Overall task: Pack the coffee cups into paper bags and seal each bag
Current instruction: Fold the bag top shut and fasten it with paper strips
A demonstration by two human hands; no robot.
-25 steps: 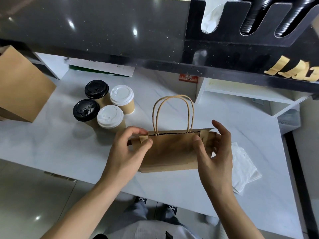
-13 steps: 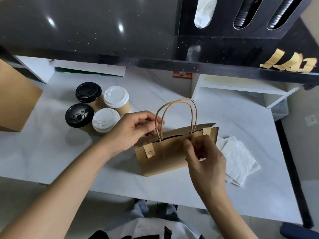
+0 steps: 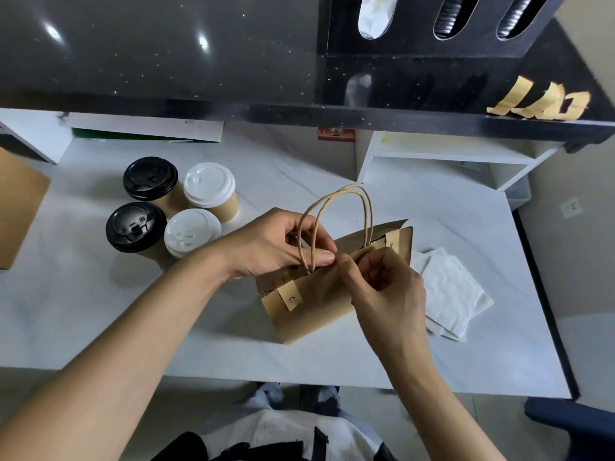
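A small brown paper bag (image 3: 309,311) with twisted handles (image 3: 332,224) stands on the white counter (image 3: 233,327). Tape strips stick over its top rim at the left (image 3: 290,296) and right (image 3: 397,242) ends. My left hand (image 3: 276,244) pinches the rim at the handles' base. My right hand (image 3: 382,287) pinches the same rim from the front, fingertips touching the left thumb. Several lidded coffee cups stand to the left: two with black lids (image 3: 150,178) (image 3: 135,226), two with white lids (image 3: 209,184) (image 3: 192,231). What is inside the bag is hidden.
White napkins (image 3: 452,294) lie right of the bag. A larger brown bag (image 3: 16,207) stands at the left edge. A black shelf (image 3: 299,108) overhangs the back, with tape strips (image 3: 545,101) stuck on its right part. White shelving (image 3: 442,158) sits behind.
My hands left the bag's two ends and came together at the middle of the rim by the handles. The bag turned slightly, its right end swinging away from me.
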